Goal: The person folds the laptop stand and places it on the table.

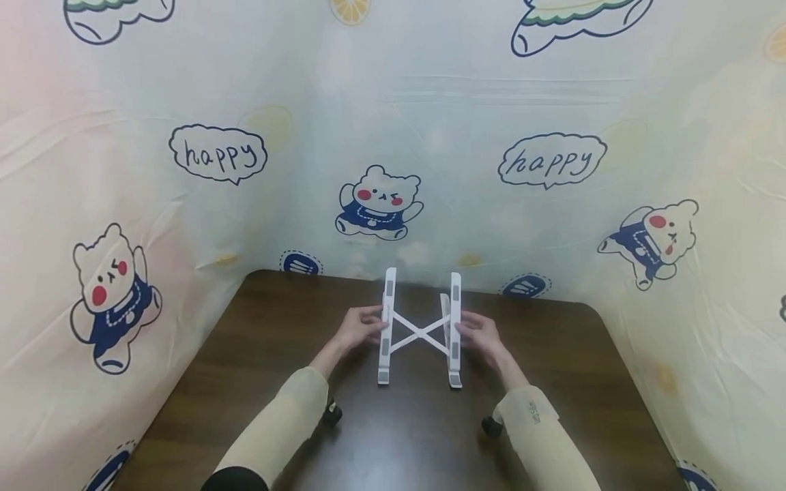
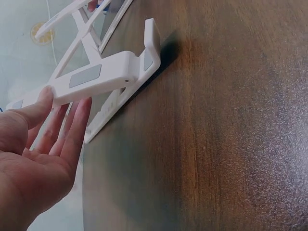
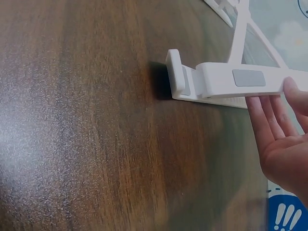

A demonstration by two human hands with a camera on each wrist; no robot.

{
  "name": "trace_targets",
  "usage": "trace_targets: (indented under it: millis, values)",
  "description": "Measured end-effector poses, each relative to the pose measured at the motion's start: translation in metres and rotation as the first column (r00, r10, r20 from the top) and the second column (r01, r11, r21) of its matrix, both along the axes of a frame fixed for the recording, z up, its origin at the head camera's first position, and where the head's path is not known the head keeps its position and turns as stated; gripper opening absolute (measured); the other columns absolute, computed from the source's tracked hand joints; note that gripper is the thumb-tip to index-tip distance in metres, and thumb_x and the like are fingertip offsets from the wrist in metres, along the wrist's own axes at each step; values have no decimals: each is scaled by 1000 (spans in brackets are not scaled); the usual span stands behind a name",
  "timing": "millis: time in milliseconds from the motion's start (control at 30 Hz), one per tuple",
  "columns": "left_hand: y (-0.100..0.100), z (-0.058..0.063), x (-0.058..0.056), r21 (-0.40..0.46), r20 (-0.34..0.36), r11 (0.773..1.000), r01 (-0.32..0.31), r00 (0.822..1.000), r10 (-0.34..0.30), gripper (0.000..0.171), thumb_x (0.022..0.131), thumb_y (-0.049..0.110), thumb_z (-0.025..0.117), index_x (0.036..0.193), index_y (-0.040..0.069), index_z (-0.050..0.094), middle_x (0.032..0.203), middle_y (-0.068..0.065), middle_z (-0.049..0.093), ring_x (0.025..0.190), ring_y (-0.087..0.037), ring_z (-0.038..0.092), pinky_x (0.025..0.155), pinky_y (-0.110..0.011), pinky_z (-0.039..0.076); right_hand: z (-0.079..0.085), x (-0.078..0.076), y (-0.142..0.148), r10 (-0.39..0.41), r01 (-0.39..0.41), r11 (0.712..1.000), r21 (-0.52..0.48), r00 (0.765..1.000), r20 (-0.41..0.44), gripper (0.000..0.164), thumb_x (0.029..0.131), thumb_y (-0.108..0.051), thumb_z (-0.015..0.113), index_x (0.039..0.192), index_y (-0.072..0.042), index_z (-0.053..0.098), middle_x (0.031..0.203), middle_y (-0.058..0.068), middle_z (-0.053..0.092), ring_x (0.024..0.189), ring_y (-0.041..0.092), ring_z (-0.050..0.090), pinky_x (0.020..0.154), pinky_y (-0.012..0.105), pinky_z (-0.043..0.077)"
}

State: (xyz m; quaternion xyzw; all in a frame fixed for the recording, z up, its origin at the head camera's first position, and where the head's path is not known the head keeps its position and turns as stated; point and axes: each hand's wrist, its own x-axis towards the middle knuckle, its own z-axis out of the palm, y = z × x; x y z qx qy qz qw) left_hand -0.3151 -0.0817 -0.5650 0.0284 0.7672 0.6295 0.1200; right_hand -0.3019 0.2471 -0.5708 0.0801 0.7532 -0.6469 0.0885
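Note:
A white folding laptop stand [image 1: 420, 333] stands opened out on the dark table, its two long arms joined by an X-shaped brace. Grey pads mark the arms, and each front end has an upturned lip. My left hand [image 1: 361, 325] grips the left arm from outside, thumb on top and fingers beneath, as the left wrist view shows with the hand [image 2: 43, 149] close up. On the other side my right hand [image 1: 480, 333] holds the right arm the same way; in the right wrist view that hand [image 3: 284, 139] has its thumb over the edge and fingers below.
The brown wooden table [image 1: 393, 436] has rounded far corners. A pale printed cloth [image 1: 430, 136] with bears and "happy" bubbles hangs behind and on both sides, meeting the table's far edge just behind the stand.

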Motion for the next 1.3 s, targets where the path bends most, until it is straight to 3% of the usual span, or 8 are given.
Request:
trace_targets:
  millis: [267, 733, 1300]
  values:
    - [-1, -4, -1, 7, 3, 1000, -12, 1000, 12, 59, 101, 5, 78, 156, 2, 58, 118, -26, 80, 89, -30, 83, 79, -41, 71, 4, 4, -4, -23, 23, 999, 43, 1000, -3, 51, 109, -9, 68, 157, 5, 55, 143, 34, 69, 104, 25, 82, 92, 44, 70]
    - [1, -2, -2, -30, -5, 998, -51, 999, 51, 55, 102, 2, 75, 155, 5, 61, 115, -24, 79, 79, -17, 77, 78, -40, 71, 3, 12, -17, -70, 72, 996, 50, 996, -52, 51, 109, -5, 66, 157, 6, 53, 147, 37, 64, 119, 42, 79, 95, 45, 69]
    - [2, -10, -1, -77, -40, 994, -79, 996, 76, 52, 104, 8, 75, 155, 11, 63, 117, -21, 78, 88, -21, 78, 83, -39, 71, -8, 15, -23, -129, 133, 989, 61, 990, -57, 50, 109, -8, 68, 156, 2, 56, 146, 32, 67, 118, 40, 80, 90, 41, 70]
